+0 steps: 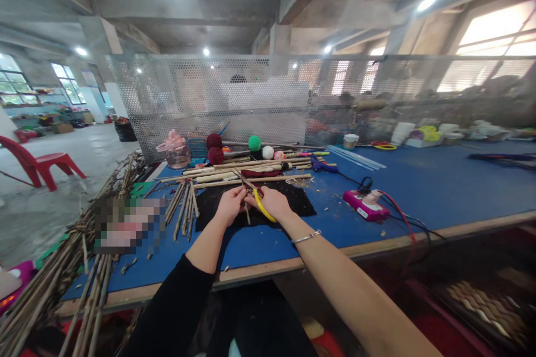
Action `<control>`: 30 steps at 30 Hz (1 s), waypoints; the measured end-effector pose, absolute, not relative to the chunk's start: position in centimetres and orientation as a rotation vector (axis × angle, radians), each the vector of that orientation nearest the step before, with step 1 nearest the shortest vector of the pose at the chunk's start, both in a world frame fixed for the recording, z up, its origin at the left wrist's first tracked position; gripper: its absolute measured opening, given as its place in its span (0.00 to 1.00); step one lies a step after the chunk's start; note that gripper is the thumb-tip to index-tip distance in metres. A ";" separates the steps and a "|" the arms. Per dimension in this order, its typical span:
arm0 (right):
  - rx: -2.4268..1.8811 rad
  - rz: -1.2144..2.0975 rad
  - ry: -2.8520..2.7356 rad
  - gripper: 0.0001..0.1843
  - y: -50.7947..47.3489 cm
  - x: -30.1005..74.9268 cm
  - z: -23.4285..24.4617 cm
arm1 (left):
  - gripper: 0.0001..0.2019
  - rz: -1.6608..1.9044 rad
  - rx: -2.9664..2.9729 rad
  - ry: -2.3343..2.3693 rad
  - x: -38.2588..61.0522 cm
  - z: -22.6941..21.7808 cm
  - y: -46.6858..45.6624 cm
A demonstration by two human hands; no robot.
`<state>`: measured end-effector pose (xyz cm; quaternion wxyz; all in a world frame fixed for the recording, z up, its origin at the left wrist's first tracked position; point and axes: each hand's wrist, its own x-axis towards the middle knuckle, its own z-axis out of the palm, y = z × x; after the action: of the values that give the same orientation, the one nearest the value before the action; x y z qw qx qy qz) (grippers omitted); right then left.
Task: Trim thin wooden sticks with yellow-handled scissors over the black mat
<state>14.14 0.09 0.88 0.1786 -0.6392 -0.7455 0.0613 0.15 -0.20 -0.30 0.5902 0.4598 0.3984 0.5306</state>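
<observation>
The right hand (pixel 273 204) partly hides the scissors (pixel 263 209). A pixelated patch (pixel 129 226) is unreadable. The left edge crops the chair (pixel 54 159) and twigs (pixel 46 293).

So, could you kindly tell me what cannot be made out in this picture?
Head view: the short stick's upper part, covered by the left grip and right grip.
Head view: part of the yellow scissors handle, hidden by the right grip.
Head view: whatever lies under the pixelated patch.
Head view: the red chair's left part, cut off by the edge.
</observation>
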 end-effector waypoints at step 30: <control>-1.765 0.213 -2.092 0.34 -0.1 13.8 0.8 | 0.15 1.217 1.045 0.830 0.6 -0.3 -0.3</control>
<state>13.85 -0.14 0.83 0.1969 -0.6303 -0.7472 0.0759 0.61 -0.35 -0.29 0.6192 0.4544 0.3607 0.5292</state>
